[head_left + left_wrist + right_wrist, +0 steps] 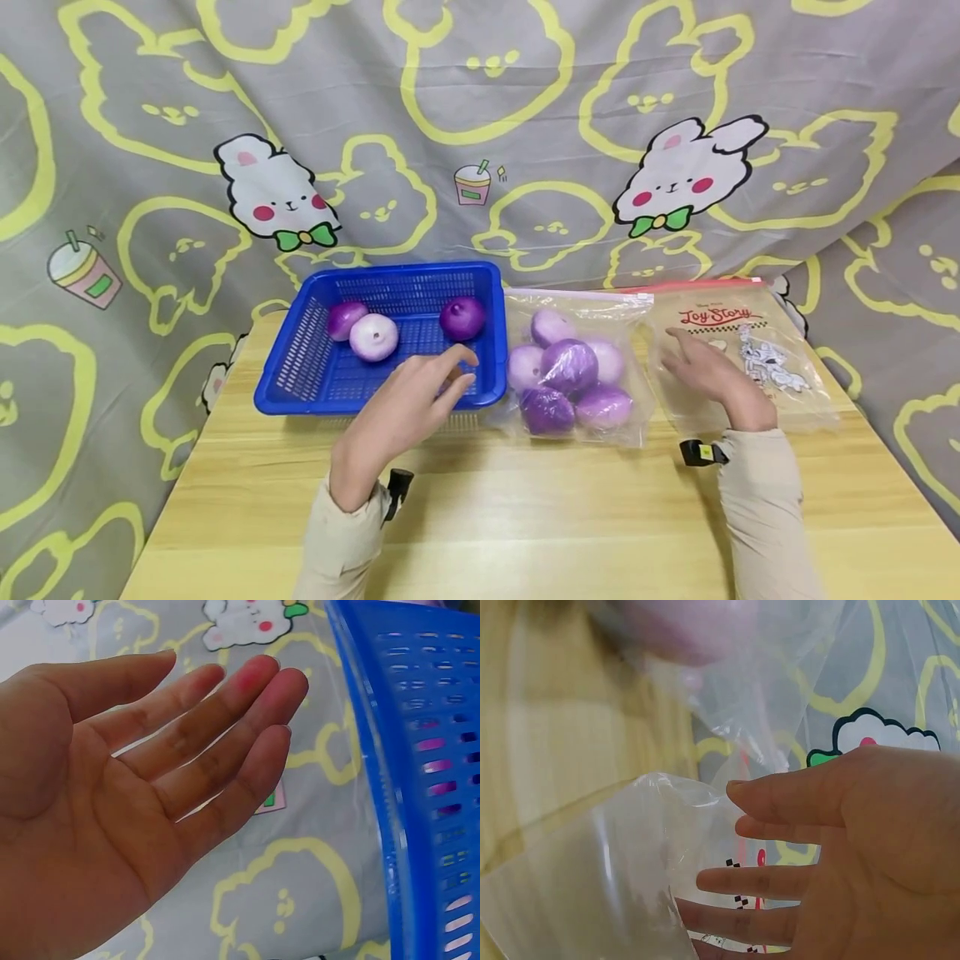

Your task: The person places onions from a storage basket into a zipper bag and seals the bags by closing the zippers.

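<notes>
Over the front right rim of a blue plastic basket (300,404), my left hand (401,404) hovers with relaxed fingers and holds nothing. Inside the basket are three onions: a dark purple onion (462,318) at the right, a pale onion (373,337) and a purple onion (347,320) at the left. In the left wrist view the palm faces the camera, beside the basket's wall (390,750). My right hand (705,371) is above a clear zip bag (795,350) printed "Toy Story". Its fingers (765,881) are spread loosely, with the plastic film right at the fingertips.
Between the basket and the printed bag lies another clear zip bag (633,425) with several purple onions (570,367) in it. All stand on a wooden table (540,517). Behind it hangs a grey curtain (525,242) with yellow cartoon outlines.
</notes>
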Demonstrator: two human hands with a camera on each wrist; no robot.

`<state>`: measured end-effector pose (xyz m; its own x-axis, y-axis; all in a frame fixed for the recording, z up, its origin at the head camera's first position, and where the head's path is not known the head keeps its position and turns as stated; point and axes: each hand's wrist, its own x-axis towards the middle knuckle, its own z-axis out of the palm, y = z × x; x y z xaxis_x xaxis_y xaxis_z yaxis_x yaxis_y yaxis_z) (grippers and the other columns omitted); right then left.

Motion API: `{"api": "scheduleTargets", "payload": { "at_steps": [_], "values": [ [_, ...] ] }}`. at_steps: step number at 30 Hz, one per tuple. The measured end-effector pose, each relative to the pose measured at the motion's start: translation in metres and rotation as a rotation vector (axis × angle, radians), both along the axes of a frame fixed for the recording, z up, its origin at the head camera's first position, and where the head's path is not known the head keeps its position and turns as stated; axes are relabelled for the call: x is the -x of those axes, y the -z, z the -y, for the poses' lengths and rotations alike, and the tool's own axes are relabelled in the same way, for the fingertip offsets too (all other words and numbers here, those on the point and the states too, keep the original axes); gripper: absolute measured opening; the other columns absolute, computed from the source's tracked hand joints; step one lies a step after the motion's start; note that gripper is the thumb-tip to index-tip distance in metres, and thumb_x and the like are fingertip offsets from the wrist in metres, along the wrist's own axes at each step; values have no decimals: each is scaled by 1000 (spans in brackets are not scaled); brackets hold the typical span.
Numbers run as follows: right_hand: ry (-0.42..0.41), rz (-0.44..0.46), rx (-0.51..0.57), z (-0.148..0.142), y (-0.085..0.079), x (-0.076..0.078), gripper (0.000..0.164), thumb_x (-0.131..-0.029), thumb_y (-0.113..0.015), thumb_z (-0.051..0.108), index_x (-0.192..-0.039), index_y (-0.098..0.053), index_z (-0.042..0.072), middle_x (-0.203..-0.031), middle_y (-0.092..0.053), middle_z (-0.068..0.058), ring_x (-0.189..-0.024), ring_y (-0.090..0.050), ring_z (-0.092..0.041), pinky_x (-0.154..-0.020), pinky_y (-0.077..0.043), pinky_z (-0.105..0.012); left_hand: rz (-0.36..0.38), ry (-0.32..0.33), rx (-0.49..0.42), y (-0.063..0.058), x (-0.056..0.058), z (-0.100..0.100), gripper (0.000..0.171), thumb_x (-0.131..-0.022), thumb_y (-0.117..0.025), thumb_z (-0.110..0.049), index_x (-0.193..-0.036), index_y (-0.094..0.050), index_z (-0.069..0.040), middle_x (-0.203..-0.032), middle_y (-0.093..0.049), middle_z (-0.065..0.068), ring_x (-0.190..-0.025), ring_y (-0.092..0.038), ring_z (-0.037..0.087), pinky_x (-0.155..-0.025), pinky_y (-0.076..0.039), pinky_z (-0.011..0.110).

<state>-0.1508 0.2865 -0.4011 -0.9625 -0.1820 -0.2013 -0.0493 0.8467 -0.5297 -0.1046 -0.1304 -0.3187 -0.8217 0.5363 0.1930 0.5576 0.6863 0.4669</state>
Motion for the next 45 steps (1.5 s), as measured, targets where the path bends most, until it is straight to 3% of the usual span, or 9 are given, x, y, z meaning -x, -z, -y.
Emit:
{"api": "scheduleTargets", "payload": {
  "at_steps": [6, 10, 12, 17, 20, 26, 33, 41, 45],
  "values": [
    [68, 16, -30, -7, -2, -8, 62, -105, -45, 27, -147, -22, -13, -127, -48, -45, -109, -55, -56, -90, -45, -66, 25, 16, 22, 12, 5, -3, 16, -101, -59, -17, -115, -64, -11, -69, -49, -9, -61, -48, 7, -61, -45, 27],
    [154, 38, -34, -13, 1, -9, 88, -103, -46, 47, -157, 6, 1, -118, -55, -42, -76, -64, -39, -70, -52, -53, 16, 15, 36, 20, 7, -5, 16, -100, -60, -17, -113, -65, -9, -72, -52, -8, -63, -51, 9, -64, -47, 30],
    [149, 25, -73, -15, 7, -7, 98, -99, -47, 57, -157, 12, 4, -121, -55, -40, -77, -64, -40, -70, -52, -54, 6, 14, 42, 22, 8, -7, 15, -100, -60, -17, -112, -66, -9, -74, -54, -7, -66, -52, 10, -66, -49, 31],
    [76, -25, -176, -21, 26, -3, 82, -96, -57, 55, -144, -33, -7, -117, -58, -34, -103, -57, -56, -83, -46, -64, 8, 21, 50, 25, 9, -11, 15, -100, -60, -17, -112, -66, -10, -76, -56, -7, -69, -54, 11, -68, -50, 32],
    [86, -67, -192, -23, 29, -6, 60, -96, -62, 42, -126, -50, -8, -105, -62, -31, -95, -60, -51, -78, -48, -62, 17, 25, 39, 26, 9, -10, 15, -101, -59, -18, -112, -66, -10, -77, -57, -8, -68, -54, 10, -67, -50, 29],
    [164, -214, -170, -26, 15, -20, 38, -90, -59, 15, -118, -56, -10, -90, -65, -29, -74, -62, -44, -57, -50, -53, 2, 27, 35, 24, 9, -7, 14, -100, -60, -18, -111, -66, -11, -77, -57, -8, -68, -55, 10, -68, -49, 29],
    [299, -390, -188, -32, -5, -43, 34, -86, -57, 10, -114, -58, -10, -77, -63, -22, -60, -57, -37, -41, -40, -40, -19, 37, 35, 23, 9, -7, 13, -100, -61, -17, -110, -66, -10, -76, -57, -7, -68, -55, 10, -67, -50, 30],
    [474, -487, -201, -46, -28, -60, 33, -85, -54, 12, -112, -60, -7, -83, -62, -33, -67, -56, -55, -43, -34, -48, -52, 37, 27, 22, 7, -8, 12, -99, -61, -17, -108, -66, -10, -78, -60, -7, -67, -56, 10, -67, -51, 31],
    [466, -566, -154, -36, -41, -65, 31, -85, -54, 11, -111, -62, -5, -84, -64, -27, -69, -58, -47, -49, -36, -47, -52, 32, 22, 21, 6, -8, 12, -100, -61, -17, -108, -66, -11, -78, -59, -8, -67, -56, 9, -66, -51, 30]
  ]
}}
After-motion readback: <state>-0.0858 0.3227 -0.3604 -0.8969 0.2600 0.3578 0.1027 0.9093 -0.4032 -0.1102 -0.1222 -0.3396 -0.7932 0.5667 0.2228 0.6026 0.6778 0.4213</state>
